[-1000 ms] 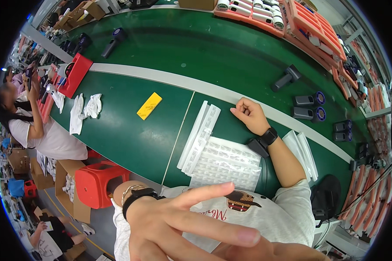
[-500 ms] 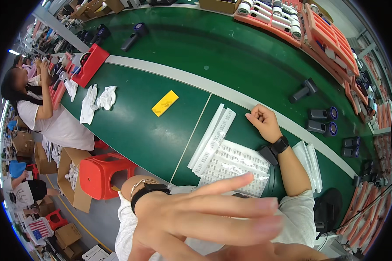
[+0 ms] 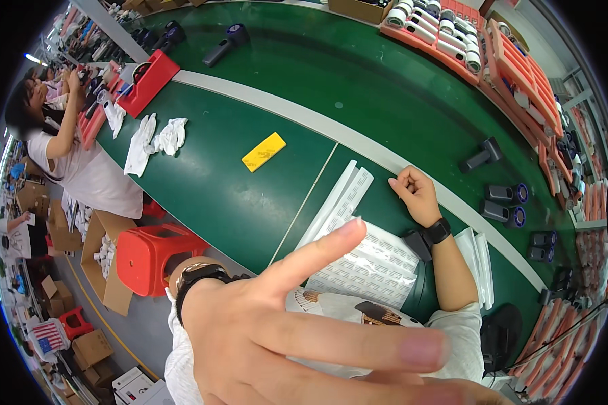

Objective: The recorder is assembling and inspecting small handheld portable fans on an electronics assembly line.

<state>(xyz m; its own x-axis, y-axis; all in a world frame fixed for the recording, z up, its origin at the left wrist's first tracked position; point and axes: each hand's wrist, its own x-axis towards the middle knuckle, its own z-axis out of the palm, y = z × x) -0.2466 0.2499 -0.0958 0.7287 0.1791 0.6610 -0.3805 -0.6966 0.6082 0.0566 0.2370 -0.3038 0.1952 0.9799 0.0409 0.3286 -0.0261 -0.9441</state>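
Observation:
My left hand (image 3: 277,331) is raised very close to the camera, in front of my shirt. Its fingers are stretched out and spread, with nothing between them; the lower fingers run partly out of the picture. My right hand (image 3: 415,196) rests near the pale strip on the green table, its fingers curled into a loose fist and nothing visible in it. A dark watch (image 3: 438,231) is on that wrist. A small black device (image 3: 418,244) lies against the forearm. Sheets of printed labels (image 3: 378,260) and folded label strips (image 3: 341,196) lie left of that arm.
Further left are a yellow block (image 3: 263,152) and white gloves (image 3: 170,137). Dark handheld devices (image 3: 498,194) lie on the green surface (image 3: 304,74) beyond the strip. An orange tray (image 3: 439,44) holds white parts. A co-worker (image 3: 81,162) and a red stool (image 3: 148,260) are at left.
My left hand has spread its fingers wider, the index finger lifting away from the others. The whole view has shifted slightly. My right hand stays curled in the same place.

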